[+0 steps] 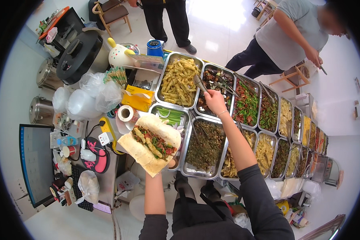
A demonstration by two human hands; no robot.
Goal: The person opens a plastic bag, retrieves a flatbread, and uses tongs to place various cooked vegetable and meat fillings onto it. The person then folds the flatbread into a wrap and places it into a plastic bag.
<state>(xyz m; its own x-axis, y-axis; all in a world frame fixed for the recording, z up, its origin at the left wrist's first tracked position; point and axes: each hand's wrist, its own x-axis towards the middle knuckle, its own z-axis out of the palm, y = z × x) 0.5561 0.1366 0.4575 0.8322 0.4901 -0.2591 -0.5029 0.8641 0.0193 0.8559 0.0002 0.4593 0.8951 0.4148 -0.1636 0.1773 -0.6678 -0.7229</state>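
My left hand (154,175) supports an open flatbread (138,157) from below; the bread hides most of the hand. Along the middle of the bread lies a filling (153,141) of fried battered strips, chopped greens and reddish bits. My right hand (215,102) grips metal tongs (200,84), whose far end is by the rim between two steel trays. One tray holds fried battered strips (180,81); the other holds a dark, glossy dish (213,90). Below the right forearm stands a tray of chopped dark greens (205,147). Cut green stalks (171,116) sit partly behind the bread.
Two rows of food trays (268,111) run off to the right, several with tongs inside. At left are a label roll (126,113), plastic bowls (82,105), a yellow power strip (106,129) and a monitor (37,165). Two people (291,39) stand across the counter.
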